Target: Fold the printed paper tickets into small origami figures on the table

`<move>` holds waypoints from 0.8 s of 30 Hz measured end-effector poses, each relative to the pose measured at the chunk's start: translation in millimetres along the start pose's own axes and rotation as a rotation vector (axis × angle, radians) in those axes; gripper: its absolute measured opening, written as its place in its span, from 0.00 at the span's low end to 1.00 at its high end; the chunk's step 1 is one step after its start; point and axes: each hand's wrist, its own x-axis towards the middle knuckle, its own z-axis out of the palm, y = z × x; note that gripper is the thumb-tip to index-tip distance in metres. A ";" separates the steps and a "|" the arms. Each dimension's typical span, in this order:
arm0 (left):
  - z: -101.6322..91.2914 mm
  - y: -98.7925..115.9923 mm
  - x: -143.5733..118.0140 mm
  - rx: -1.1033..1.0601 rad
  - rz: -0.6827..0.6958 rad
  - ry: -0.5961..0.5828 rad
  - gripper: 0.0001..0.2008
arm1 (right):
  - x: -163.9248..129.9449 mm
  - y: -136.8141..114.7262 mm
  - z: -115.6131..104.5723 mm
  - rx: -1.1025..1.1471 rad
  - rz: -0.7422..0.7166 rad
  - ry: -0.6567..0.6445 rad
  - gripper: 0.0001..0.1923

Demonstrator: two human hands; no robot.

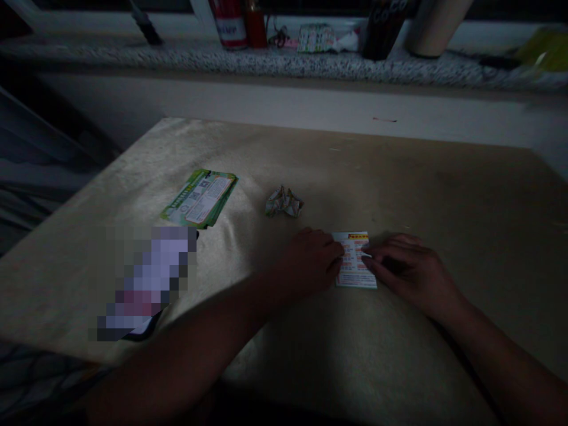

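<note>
A small printed paper sheet [355, 266], white with orange and yellow print, lies on the table between my two hands. My left hand [313, 260] has its fingers curled and closed over the sheet's left edge. At the right edge, the thumb and fingers of my right hand [406, 269] are pinched together on the paper. Beyond my left hand sits a folded paper piece [284, 202] with pointed, raised corners. Several green printed sheets [202, 198] lie stacked further left.
A phone [148, 278], its screen blurred out, lies on the table [444, 195] left of my left forearm. Behind the table, a speckled stone sill [186, 56] holds a red can [229, 23], a dark cup [384, 29], a pale cylinder [437, 26] and a printed packet [316, 38].
</note>
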 end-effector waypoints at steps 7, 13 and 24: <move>1.7 4.1 -1.8 0.051 0.103 0.065 0.10 | -2.1 2.8 6.5 -0.017 0.016 0.036 0.06; 12.0 1.7 -6.9 0.038 0.212 0.101 0.12 | -1.7 7.0 8.5 -0.044 0.077 0.041 0.05; 10.9 7.3 -4.7 0.054 0.234 0.058 0.14 | 3.2 14.3 7.5 -0.013 0.219 0.062 0.04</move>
